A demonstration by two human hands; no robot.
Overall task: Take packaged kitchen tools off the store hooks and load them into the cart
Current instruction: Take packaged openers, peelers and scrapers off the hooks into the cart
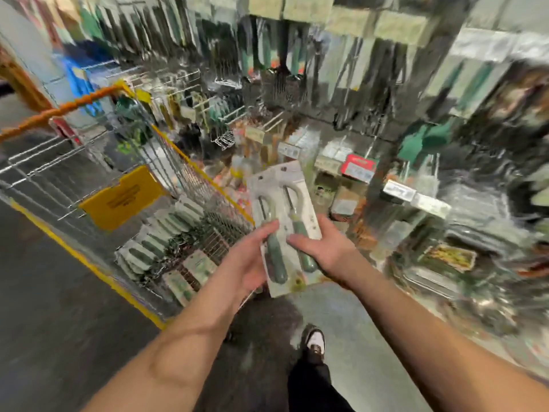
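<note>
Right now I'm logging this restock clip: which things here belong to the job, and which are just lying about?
Job: packaged tools held by left hand and right hand; cart; packs already in it.
Just about: yellow sign; shelf price tags; red box.

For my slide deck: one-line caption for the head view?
Both hands, left hand and right hand, hold a packaged green-handled tool beside the wire cart.

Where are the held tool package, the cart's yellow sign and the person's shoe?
tool package (282,188): head view, on the upper card above both hands.
yellow sign (121,197): head view, middle of the sign on the cart's wire end.
shoe (315,341): head view, on the white toe.
</note>
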